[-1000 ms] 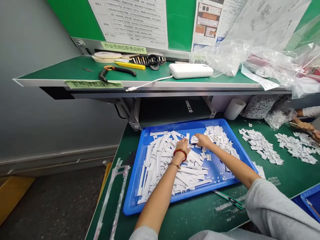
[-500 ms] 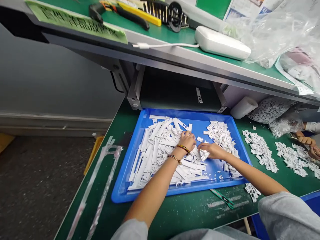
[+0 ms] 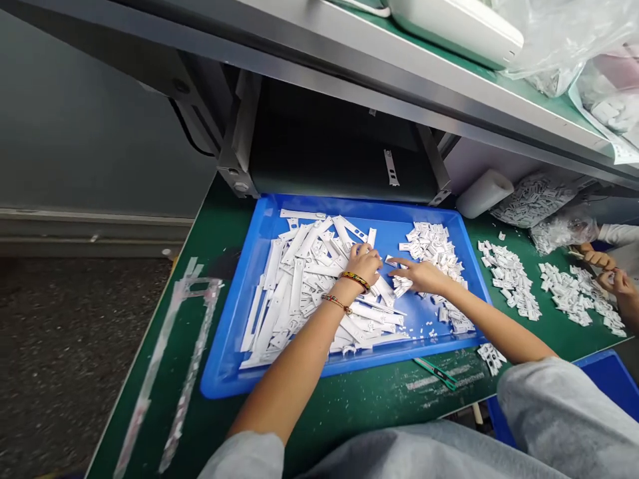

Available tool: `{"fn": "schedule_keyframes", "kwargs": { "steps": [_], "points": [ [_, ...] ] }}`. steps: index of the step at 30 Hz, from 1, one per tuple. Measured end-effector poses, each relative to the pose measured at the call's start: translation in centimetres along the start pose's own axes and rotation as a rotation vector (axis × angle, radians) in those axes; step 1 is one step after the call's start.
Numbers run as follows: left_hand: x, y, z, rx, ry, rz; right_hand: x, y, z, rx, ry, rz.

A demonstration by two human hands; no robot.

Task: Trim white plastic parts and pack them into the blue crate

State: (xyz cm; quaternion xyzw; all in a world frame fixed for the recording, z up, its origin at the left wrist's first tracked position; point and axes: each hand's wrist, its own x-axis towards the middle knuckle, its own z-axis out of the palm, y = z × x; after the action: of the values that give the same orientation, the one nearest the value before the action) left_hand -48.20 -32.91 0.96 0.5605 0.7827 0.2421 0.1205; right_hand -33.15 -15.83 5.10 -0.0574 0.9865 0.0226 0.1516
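A blue tray holds a heap of long white plastic strips on its left and a pile of small white pieces on its right. My left hand, with two bracelets at the wrist, has its fingers curled down at the right edge of the strips; what they grip, if anything, is hidden. My right hand reaches in from the right, its index finger pointing to a small white piece. Beneath its palm and lower fingers it holds a cluster of small white pieces.
Behind the tray, a dark conveyor carries a white strip. A shelf edge crosses above. A green cutter lies in front. More white piles and another person's hands are at right.
The camera view has tilted down, so the shelf shows less. My right index finger has stretched out toward the small piece beside my left hand.
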Motion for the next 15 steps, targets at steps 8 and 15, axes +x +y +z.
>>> {"fn": "schedule_keyframes", "kwargs": {
  "steps": [8, 15],
  "points": [
    [-0.1, -0.7, -2.5, 0.015, 0.349, -0.339, -3.7, 1.2, 1.7, -0.018, 0.019, 0.147],
    [0.2, -0.9, -1.3, -0.075, 0.34, -0.427, -5.9, 0.2, 2.6, 0.125, 0.024, 0.305]
  ]
}}
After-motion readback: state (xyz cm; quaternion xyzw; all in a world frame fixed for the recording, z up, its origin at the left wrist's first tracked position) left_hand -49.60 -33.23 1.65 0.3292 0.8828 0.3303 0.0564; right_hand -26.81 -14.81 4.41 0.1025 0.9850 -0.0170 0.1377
